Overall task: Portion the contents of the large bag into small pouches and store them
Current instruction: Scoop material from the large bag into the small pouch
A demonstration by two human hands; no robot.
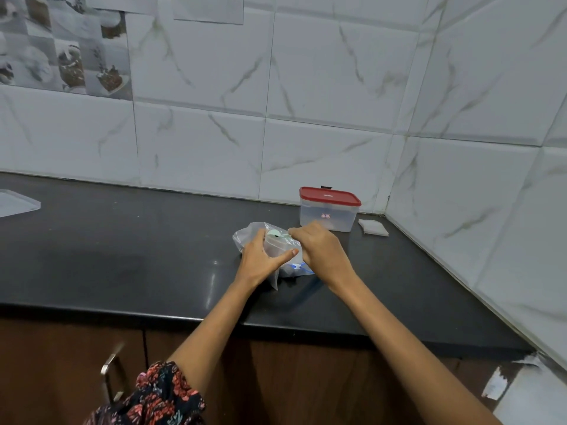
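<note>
On the dark tabletop [122,240], toward the right corner of the tiled wall, your two hands meet over the large bag [245,236] — a clear plastic bag with a blue zip strip showing at its near edge. Your left hand [260,259] wraps around a small clear pouch [274,245] held upright against the bag, fingers curled behind it and thumb stretched across its front; that grip is closed on the pouch. Your right hand [319,250] sits just beside it, its fingers bunched and pinching the handle of a pale green scoop [276,234], whose round bowl lies at the pouch's mouth. What fills the pouch is too blurred to tell.

Behind your hands, close to the wall, stands a clear storage box with a red lid [329,208], lid on. Just to its right a flat stack of small empty pouches [373,227] lies on the tabletop, near the box but apart from it. At the far left edge a clear lid or tray [15,202] rests partly out of view. Below the tabletop's front edge run brown cabinet doors with a metal handle [111,375] — your patterned sleeve [159,397] covers part of them.
</note>
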